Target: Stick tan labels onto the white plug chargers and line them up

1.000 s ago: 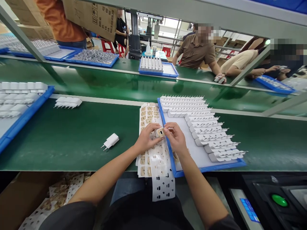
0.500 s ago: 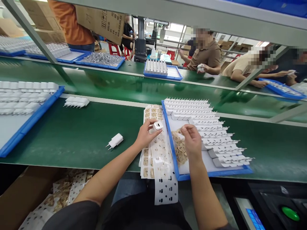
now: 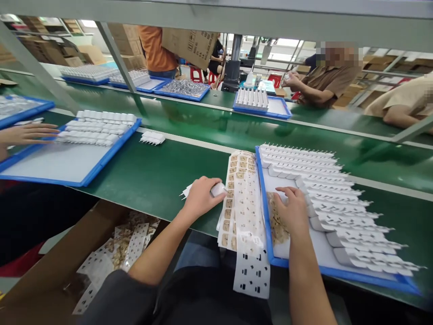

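Note:
My left hand [image 3: 204, 197] grips a white plug charger [image 3: 218, 189] between thumb and fingers, just left of the sticker sheets. A second white charger [image 3: 185, 192] lies on the green bench, partly hidden behind that hand, its pins pointing left. My right hand [image 3: 293, 210] is over the blue-rimmed tray [image 3: 265, 216], thumb and fingers apart, beside a heap of peeled tan film pieces [image 3: 276, 223]. Rows of white chargers [image 3: 338, 207] fill the tray's right side, pins to the right. Stacked sticker sheets [image 3: 248, 203] lie between my hands, one printed strip hanging over the edge.
Another blue tray of chargers [image 3: 98, 128] is on the left, with a co-worker's hand [image 3: 30, 134] beside it. A small group of chargers [image 3: 153, 138] sits on the bench. Below is a carton of sheet scraps [image 3: 115, 253]. Co-workers and trays are across the line.
The view has swung left, bringing a co-worker's hand into sight. My left hand has moved toward the loose charger with its charger turned. My right hand's fingers have parted from their pinch.

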{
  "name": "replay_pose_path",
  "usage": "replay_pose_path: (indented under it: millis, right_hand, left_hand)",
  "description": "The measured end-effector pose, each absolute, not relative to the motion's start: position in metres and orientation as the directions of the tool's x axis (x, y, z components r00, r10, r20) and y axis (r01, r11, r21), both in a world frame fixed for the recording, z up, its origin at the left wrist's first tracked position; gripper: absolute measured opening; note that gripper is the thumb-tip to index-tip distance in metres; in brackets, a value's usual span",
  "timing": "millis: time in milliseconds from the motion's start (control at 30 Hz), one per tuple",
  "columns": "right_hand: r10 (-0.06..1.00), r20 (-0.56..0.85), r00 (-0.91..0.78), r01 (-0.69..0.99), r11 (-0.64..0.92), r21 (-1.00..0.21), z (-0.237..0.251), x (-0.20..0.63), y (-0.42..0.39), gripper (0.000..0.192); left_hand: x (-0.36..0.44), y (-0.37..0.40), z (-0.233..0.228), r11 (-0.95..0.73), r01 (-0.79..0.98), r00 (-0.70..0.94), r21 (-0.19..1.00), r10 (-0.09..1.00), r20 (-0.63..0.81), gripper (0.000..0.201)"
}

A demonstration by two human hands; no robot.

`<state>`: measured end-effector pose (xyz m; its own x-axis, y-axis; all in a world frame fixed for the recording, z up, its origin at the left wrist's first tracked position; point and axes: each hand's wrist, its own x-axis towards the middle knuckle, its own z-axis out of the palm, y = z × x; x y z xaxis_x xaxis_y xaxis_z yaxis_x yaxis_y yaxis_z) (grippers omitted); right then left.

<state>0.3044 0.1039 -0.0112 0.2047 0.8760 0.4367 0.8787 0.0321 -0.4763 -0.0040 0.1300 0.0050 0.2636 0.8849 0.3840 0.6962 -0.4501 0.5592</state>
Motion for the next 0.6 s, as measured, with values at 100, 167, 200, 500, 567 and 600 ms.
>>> replay_pose_path:
  millis: [100,167,200,500,567,600]
  right_hand:
    - [0.886,0.417,0.201,0.867,0.037,-0.496,-0.010,0.302,0.104,0.033]
    - [0.896,0.393,0.206,0.863,0.023,-0.505,-0.010,0.301,0.105,0.035]
    - [0.901,0.380,0.207,0.860,0.017,-0.509,-0.010,0.301,0.105,0.036]
    - [0.914,0.372,0.164,0.842,0.067,-0.535,-0.018,0.305,0.110,0.038]
    - [0.918,0.361,0.161,0.836,0.067,-0.544,-0.019,0.304,0.111,0.037]
    - [0.919,0.359,0.162,0.832,0.068,-0.550,-0.020,0.304,0.112,0.036]
  left_hand:
    - [-0.036,0.114,-0.012,-0.435,0.826,0.281,0.358,0.869,0.407,0.025]
    - [-0.048,0.109,-0.021,-0.402,0.869,0.266,0.287,0.871,0.413,0.026]
    - [-0.051,0.108,-0.024,-0.382,0.883,0.250,0.271,0.874,0.417,0.031]
    - [-0.072,0.142,-0.032,-0.222,0.910,0.139,0.350,0.959,0.247,0.076]
    - [-0.085,0.174,-0.024,-0.159,0.924,0.059,0.348,0.958,0.281,0.075]
    - [-0.092,0.193,-0.019,-0.097,0.936,-0.008,0.337,0.955,0.295,0.075]
